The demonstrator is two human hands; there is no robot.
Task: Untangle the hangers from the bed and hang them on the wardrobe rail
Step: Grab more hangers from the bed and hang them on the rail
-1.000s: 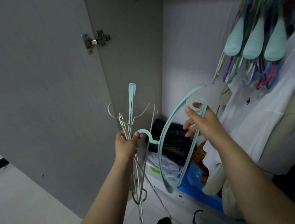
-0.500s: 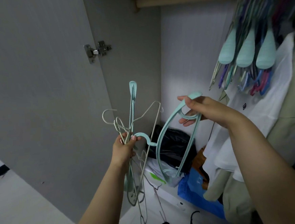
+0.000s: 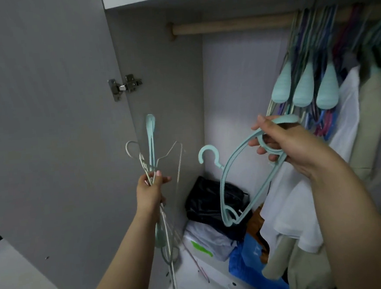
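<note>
My left hand (image 3: 151, 188), low in the centre of the frame, grips a bundle of hangers (image 3: 153, 156): thin white wire ones and a mint plastic one, held upright, with their ends reaching above and below my fist. The fingers there are clenched round the bundle.

My right hand (image 3: 282, 141), at centre right, holds a single mint hanger (image 3: 233, 175). My fingers (image 3: 256, 142) pass through the round opening at one end of it, thumb over the top, grasping it. This hanger hangs tilted, its hook (image 3: 206, 154) pointing toward the left, apart from the bundle and clear of it.

Below both, on the wardrobe floor at lower centre, lie a black bag (image 3: 212, 199), a white bag with a green mark (image 3: 203, 239) and a blue bag (image 3: 251, 260).

Further back, the wardrobe door (image 3: 45, 110) stands open at left, its hinge (image 3: 124, 86) at the inner edge. The wooden rail (image 3: 232, 24) runs across the upper right. Hung hangers (image 3: 305, 78), mint, purple and blue, crowd its right part, beside a white garment (image 3: 302, 192) and beige clothing (image 3: 370, 118). The rail's left stretch is bare.
</note>
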